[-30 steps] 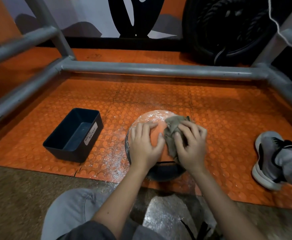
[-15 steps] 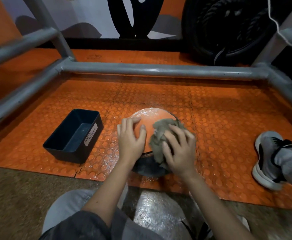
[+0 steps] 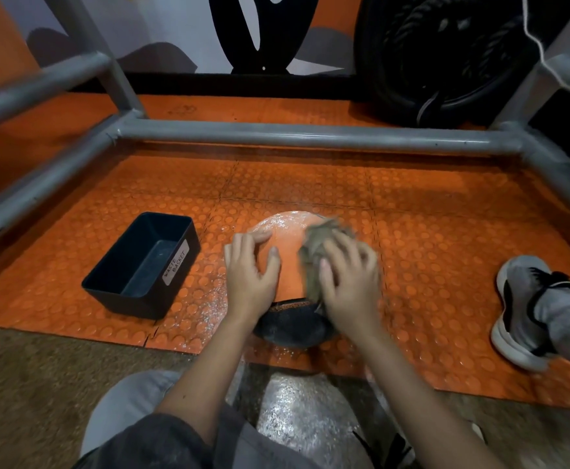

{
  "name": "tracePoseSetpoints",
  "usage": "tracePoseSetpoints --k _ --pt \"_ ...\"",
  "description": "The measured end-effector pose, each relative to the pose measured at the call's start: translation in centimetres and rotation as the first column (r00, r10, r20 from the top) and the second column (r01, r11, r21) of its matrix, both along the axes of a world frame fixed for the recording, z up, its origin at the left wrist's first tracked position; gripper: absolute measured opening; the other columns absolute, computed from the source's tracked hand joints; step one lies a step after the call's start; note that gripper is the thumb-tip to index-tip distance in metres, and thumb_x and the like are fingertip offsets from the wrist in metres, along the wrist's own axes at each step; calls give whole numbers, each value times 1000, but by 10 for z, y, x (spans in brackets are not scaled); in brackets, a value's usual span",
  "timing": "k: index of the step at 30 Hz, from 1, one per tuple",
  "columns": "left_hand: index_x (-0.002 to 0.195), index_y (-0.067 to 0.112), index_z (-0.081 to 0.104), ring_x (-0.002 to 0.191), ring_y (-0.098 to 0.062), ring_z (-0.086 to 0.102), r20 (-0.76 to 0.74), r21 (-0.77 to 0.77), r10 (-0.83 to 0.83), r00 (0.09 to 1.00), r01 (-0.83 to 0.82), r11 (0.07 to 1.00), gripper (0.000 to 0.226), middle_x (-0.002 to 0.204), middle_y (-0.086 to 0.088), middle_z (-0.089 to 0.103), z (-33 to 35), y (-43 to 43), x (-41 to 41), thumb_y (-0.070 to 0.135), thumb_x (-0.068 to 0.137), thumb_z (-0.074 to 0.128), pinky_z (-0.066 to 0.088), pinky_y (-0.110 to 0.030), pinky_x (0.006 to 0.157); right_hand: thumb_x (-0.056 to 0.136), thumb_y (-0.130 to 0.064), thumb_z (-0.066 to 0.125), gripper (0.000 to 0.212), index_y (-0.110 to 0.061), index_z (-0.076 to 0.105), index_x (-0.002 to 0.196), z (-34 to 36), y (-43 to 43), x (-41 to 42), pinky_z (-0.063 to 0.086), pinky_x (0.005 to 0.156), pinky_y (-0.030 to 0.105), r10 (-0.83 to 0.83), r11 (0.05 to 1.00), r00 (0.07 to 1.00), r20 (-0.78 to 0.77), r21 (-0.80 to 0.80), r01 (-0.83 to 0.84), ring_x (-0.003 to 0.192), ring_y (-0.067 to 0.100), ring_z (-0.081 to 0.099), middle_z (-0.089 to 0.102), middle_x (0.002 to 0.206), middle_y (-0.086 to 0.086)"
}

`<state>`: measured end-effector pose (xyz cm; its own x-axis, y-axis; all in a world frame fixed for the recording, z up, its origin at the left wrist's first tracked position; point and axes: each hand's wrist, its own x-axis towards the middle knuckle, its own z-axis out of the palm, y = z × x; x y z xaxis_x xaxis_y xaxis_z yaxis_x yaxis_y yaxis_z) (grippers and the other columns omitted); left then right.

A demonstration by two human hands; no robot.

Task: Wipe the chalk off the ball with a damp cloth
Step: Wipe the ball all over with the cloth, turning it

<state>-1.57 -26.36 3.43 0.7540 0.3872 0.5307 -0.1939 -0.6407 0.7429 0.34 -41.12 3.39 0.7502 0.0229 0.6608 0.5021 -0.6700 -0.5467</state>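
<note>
A gym's training floor.
Orange studded rubber tiles (image 3: pixel 412 204) cover the floor, and a grey steel tube frame (image 3: pixel 310 135) stands on them. A big black tyre (image 3: pixel 446 55) sits by the painted wall (image 3: pixel 175 28), and white chalk dust (image 3: pixel 209 309) lies beside a ball (image 3: pixel 287 228).

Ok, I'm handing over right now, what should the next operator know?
Left hand rests spread on the ball, steadying it.
Right hand holds the cloth bunched against the ball's right side, blurred mid-wipe.
Done: the near orange face looks clean.
To do: white chalk covers the far top. Chalk dust also lies on the floor mat beside the black bin.
</note>
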Motion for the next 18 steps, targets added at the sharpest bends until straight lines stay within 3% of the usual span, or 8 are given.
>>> tracePoseSetpoints --k 2,4,6,8,10,13,15,18 --pt "102 21 57 96 -6 37 12 8 -15 1000 15 1000 30 95 25 42 1 0 -2 38 83 41 27 -5 82 92 -30 36 41 -6 66 107 -5 -2 -1 40 87 40 33 999 999 -40 -31 -34 103 24 40 63 113 9" --pt "101 21 57 97 -6 38 10 17 -21 1000 21 1000 28 96 23 44 1 0 -4 37 83 42 25 -2 85 92 -27 34 40 -2 65 101 15 -7 3 33 87 23 22 993 999 -23 119 -19 97 30 47 63 103 11" --pt "101 17 58 100 -11 42 15 14 -31 999 31 999 30 97 15 47 0 -1 -6 35 84 42 21 0 87 94 -20 37 36 4 62 102 38 -12 7 23 92 9 -95 968 989 110 242 66 98 32 48 62 104 16" --pt "102 18 58 100 -12 43 11 14 -33 999 32 999 30 99 13 48 -1 -2 -8 36 84 43 21 0 87 94 -17 39 34 7 61 106 39 -13 7 20 98 10 -142 960 976 164 264 96 103 27 43 57 110 15" --pt "102 20 57 100 -11 42 13 20 -37 999 37 999 29 99 14 48 -1 -2 -9 36 83 43 23 -2 86 94 -24 37 38 1 62 107 17 -10 3 28 99 22 -61 991 995 80 123 51 105 23 40 57 115 12" --pt "102 17 58 99 -9 41 24 33 -32 999 31 999 30 100 11 48 -1 -6 -11 35 83 43 29 -10 83 92 -32 36 41 -5 65 105 -11 -17 8 27 83 24 95 995 994 -53 10 -94 99 18 36 60 111 10" --pt "103 14 60 100 -11 42 15 45 -3 1000 2 999 34 103 8 51 -2 -13 -12 35 83 43 31 -20 83 90 -31 35 41 -3 64 100 -5 -24 15 24 77 18 115 989 989 -88 109 -105 94 21 40 59 101 9" --pt "105 13 61 103 -12 42 -17 56 72 997 -71 996 37 106 3 56 -6 -30 -17 36 82 43 37 -30 84 86 -30 31 44 1 61 96 8 -42 22 24 75 20 -5 949 996 -94 314 34 90 23 42 54 92 6"
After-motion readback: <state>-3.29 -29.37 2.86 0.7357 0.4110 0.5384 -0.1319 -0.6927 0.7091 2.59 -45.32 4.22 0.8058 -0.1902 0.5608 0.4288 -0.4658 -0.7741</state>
